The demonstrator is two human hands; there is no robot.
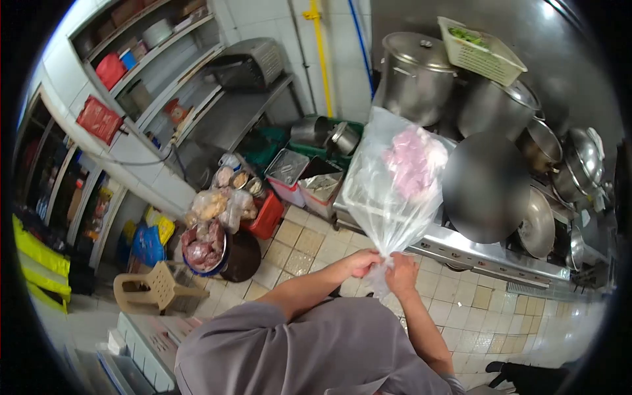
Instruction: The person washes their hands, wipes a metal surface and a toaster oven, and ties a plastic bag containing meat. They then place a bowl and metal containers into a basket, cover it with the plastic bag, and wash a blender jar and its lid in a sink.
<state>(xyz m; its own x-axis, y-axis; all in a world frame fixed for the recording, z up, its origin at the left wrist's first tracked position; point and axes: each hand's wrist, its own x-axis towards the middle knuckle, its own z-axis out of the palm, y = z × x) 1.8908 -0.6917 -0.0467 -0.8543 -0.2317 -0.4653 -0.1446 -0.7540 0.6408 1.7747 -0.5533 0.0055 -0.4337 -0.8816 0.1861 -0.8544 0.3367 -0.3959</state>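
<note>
A large clear plastic bag [375,191] with pink and white contents, perhaps raw meat, stretches out in front of me over the edge of the stove. Its neck is gathered and twisted between my two hands. My left hand [363,263] is closed around one side of the gathered neck. On the other side, my right hand [401,273] grips the same neck, its fingers partly hidden by the plastic. The loose end of the bag hangs below my hands.
Large lidded pots [419,79] and a green-tinged basket [484,52] with green leaves stand on the stove [487,253]. A basin of dark red meat [205,249] sits at the left, near a beige plastic chair [158,288] and a red crate [266,217]. A blurred round patch hides part of the stove.
</note>
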